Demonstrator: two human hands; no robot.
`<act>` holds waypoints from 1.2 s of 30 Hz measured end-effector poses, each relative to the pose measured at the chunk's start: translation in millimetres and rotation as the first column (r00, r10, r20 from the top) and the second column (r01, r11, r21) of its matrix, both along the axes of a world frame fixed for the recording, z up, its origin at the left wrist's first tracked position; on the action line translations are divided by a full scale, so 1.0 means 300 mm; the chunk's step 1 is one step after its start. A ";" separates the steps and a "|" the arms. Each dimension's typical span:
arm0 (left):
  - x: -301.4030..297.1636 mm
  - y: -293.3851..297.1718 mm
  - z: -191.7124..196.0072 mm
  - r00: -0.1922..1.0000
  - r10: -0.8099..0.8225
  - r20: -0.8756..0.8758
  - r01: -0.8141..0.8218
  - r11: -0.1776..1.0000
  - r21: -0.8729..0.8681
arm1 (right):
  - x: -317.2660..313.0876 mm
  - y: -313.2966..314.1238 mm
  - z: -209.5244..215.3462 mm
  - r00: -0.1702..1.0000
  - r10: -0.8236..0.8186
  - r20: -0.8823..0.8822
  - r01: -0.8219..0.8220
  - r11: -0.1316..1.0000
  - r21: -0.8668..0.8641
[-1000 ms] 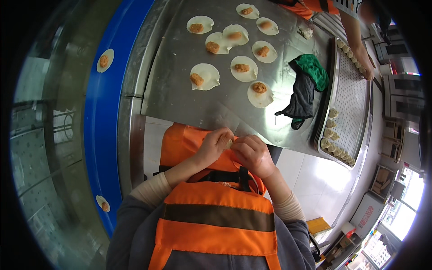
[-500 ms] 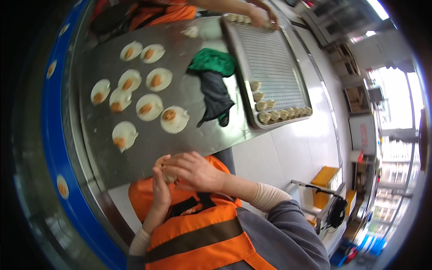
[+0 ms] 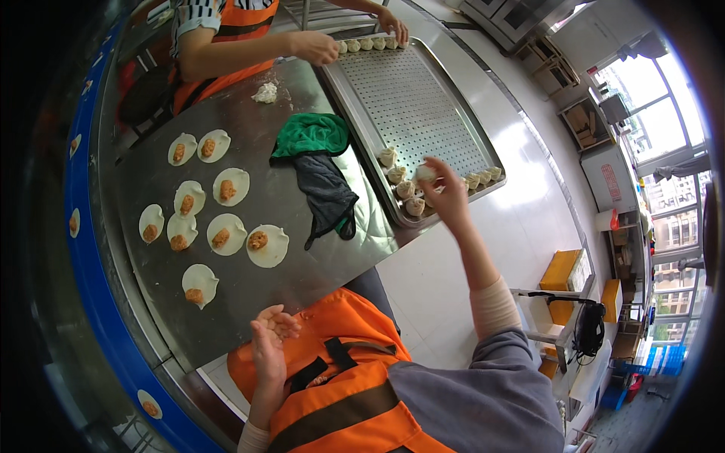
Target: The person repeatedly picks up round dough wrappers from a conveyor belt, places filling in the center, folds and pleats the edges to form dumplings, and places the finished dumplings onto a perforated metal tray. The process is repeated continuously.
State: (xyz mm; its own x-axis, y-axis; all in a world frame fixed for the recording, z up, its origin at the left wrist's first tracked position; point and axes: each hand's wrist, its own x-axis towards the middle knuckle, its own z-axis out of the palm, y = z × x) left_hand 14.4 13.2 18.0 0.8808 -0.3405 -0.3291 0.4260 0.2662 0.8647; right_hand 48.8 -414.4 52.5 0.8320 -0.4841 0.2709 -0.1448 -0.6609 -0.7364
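Note:
My right hand [image 3: 447, 198] reaches over the near end of a perforated metal tray [image 3: 495, 143]. Its fingers pinch a pleated dumpling [image 3: 425, 173], held just above several finished dumplings [image 3: 414, 206] lined up along the tray's near rim and left corner. My left hand [image 3: 272, 338] hovers palm up in front of my orange apron [image 3: 340, 317], its fingers loosely spread with nothing in them. On the steel table to the left lie several round dough wrappers [image 3: 267, 246], each topped with orange-brown filling [image 3: 220, 238].
A green and dark grey cloth [image 3: 321, 174] lies between the wrappers and the tray. Across the table, a co-worker's hands [image 3: 316, 48] touch the tray's far end beside a row of dumplings [image 3: 367, 44]. A blue conveyor [image 3: 91, 249] carrying filled wrappers runs along the left.
My right hand has left my left hand and moved up and right to the tray with the dumpling. My left hand has opened. The view has shifted, showing more of the co-worker.

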 end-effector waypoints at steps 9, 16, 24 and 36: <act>-0.002 -0.004 0.057 0.998 0.063 0.004 -0.063 0.994 0.095 | 0.030 -0.265 -0.054 0.904 0.002 -0.427 -0.141 0.946 -0.293; -0.003 0.016 0.019 0.999 0.019 0.043 -0.025 0.990 0.137 | 0.041 -0.301 -0.082 0.849 -0.015 -0.528 -0.182 0.930 -0.320; 0.160 0.051 -0.017 0.987 0.018 0.157 -0.067 0.947 0.314 | 0.087 0.172 0.130 0.930 0.340 -0.139 -0.337 0.940 0.047; 0.395 -0.123 -0.075 0.615 -0.338 0.712 -0.524 0.500 0.690 | 0.385 0.717 -0.195 0.779 0.522 -0.348 -0.614 0.748 -0.253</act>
